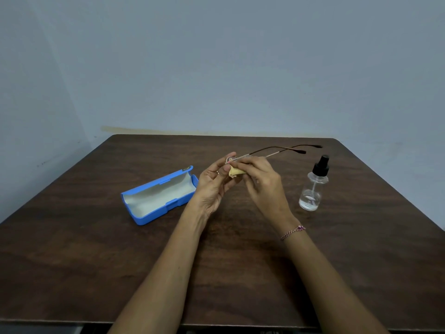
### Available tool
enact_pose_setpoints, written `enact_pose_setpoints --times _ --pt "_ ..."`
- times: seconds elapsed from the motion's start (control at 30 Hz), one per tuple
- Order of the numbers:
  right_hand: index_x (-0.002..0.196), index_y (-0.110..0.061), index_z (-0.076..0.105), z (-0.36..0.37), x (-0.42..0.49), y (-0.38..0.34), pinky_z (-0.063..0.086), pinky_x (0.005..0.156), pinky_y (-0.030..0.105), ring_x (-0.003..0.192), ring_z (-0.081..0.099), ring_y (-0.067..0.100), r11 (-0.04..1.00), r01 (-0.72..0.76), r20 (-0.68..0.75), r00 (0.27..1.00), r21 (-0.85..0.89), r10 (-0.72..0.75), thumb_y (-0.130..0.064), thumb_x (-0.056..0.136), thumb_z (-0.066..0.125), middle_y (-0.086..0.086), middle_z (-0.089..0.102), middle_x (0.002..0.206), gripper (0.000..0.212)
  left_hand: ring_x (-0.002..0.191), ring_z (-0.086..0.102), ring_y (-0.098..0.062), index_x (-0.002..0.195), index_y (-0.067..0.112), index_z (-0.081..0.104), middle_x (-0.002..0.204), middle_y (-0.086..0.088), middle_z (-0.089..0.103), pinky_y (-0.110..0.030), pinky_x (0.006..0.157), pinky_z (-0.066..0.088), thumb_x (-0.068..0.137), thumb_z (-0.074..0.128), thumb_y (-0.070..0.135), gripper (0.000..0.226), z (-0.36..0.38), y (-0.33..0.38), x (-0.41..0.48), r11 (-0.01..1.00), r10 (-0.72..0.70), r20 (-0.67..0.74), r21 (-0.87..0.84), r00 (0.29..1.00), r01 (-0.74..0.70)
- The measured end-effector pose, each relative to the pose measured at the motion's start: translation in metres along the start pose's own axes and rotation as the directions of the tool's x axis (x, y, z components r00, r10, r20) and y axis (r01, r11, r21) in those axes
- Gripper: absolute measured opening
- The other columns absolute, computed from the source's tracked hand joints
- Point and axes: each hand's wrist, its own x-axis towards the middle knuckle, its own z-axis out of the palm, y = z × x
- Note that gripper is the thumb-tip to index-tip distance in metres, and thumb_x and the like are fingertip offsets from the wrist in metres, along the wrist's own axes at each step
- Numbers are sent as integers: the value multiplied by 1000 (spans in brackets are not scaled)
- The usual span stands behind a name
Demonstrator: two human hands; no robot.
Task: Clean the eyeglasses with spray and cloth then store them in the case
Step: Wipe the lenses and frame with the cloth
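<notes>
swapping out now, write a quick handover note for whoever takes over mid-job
Left hand: holds the glasses by the front, above the table.
Right hand: presses the yellow cloth on a lens.
Glasses: arms unfolded, pointing away from the person.
Case: open and empty, left of the hands.
Spray bottle: upright to the right, untouched, little liquid in it.
Done: case opened, wiping under way; whether spray was applied cannot be told.
Left: finish wiping, fold arms, put glasses in case, close it.
</notes>
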Motion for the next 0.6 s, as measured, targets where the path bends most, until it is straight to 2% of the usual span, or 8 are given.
enact_pose_setpoints --times 0.13,0.2,0.27,0.33,0.43,0.6 --pt "106 -9 69 -5 1 1 42 88 13 98 54 13 999 -28 11 1000 -18 28 6 78 66 2 66 100 31 87 70 -15 99 15 71 95 -3 73 -26 70 57 37 93 40 71 -2 -1 -1 1000 4 -3 17 1000 -4" --pt "98 -9 70 -7 3 2 42 81 11 89 57 15 990 -141 -105 985 -23 137 -1 79 69 -1 66 93 21 85 70 -17 95 15 72 94 -4 74 -27 70 58 35 94 39 68 0 -1 -2 1000 -4 9 21 1000 3" --pt "94 -10 69 -9 3 2 46 70 13 82 59 15 967 -255 -232 940 8 250 -4 80 69 -2 63 90 16 85 71 -20 96 13 70 95 -6 74 -29 71 59 33 94 38 72 3 -2 -3 999 -23 15 38 1000 22" --pt "96 -10 67 -8 2 1 48 66 16 81 59 13 957 -289 -280 918 17 282 -7 80 69 -1 61 92 17 85 71 -20 96 13 70 94 -7 74 -29 70 59 31 95 37 73 4 -3 -4 998 -34 23 53 999 33" --pt "94 -7 66 -3 0 -4 51 66 25 81 58 13 967 -253 -240 939 -7 244 -9 81 70 2 59 90 14 82 71 -15 94 15 73 89 -4 74 -26 67 58 32 95 37 69 5 -4 -4 998 -28 33 51 999 26" --pt "92 -8 69 -1 -1 -7 51 73 27 90 58 15 989 -145 -91 985 28 147 -7 79 72 -1 63 92 14 79 70 -11 88 19 76 86 0 74 -22 63 56 32 95 36 62 2 -1 -3 1000 2 18 3 1000 -2"
